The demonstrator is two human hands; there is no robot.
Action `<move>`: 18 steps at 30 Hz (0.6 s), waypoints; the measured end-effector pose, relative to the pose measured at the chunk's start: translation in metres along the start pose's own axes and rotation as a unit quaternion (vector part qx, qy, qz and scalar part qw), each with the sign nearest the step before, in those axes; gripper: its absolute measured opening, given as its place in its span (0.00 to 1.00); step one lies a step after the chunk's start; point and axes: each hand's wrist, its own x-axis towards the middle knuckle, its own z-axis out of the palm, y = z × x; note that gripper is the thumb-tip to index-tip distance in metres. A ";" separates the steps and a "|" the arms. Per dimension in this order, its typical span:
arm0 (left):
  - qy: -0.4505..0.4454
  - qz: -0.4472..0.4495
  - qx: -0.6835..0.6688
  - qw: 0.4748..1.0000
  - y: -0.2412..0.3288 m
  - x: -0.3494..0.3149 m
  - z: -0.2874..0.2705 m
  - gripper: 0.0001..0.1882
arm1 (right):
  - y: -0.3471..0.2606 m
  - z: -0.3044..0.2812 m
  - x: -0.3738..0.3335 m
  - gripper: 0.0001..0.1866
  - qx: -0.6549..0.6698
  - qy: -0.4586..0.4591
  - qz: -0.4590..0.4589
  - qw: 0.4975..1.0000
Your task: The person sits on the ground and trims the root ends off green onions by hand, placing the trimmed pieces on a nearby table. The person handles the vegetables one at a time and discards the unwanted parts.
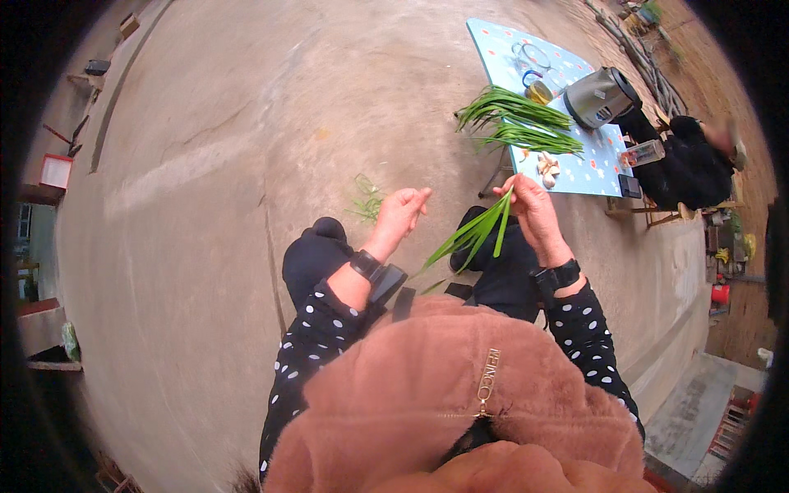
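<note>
My right hand (532, 207) pinches a small bunch of garlic chives (478, 233) at one end. The long flat green leaves slope down to the left, over my dark-trousered knee. To the left, at about the same height, my left hand (399, 218) is apart from the bunch, its fingers curled and pressed together. Whatever they may hold is too small to make out. Below and beside that hand, thin green trimmings (364, 200) lie on the concrete floor. Two larger heaps of chives, the far pile (519, 107) and the near pile (538, 138), rest on the table just beyond my right hand.
A light-blue patterned folding table (588, 168) stands ahead right. On it are garlic bulbs (548, 168), a silver appliance (602, 99), a yellowish jar (538, 90) and a clear glass (643, 154). A person in dark clothes (686, 168) sits at its far right side.
</note>
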 end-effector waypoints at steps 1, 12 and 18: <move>0.025 -0.019 0.008 0.999 -0.002 0.001 -0.002 0.09 | 0.007 0.005 0.000 0.13 -0.005 -0.014 -0.010 1.000; -0.262 0.086 -0.453 0.848 0.012 -0.004 0.019 0.28 | 0.036 0.038 0.017 0.14 -0.037 -0.021 -0.019 0.999; -0.199 0.092 -0.485 0.846 0.004 -0.001 0.025 0.28 | 0.046 0.097 0.024 0.06 -0.434 -0.064 -0.381 0.814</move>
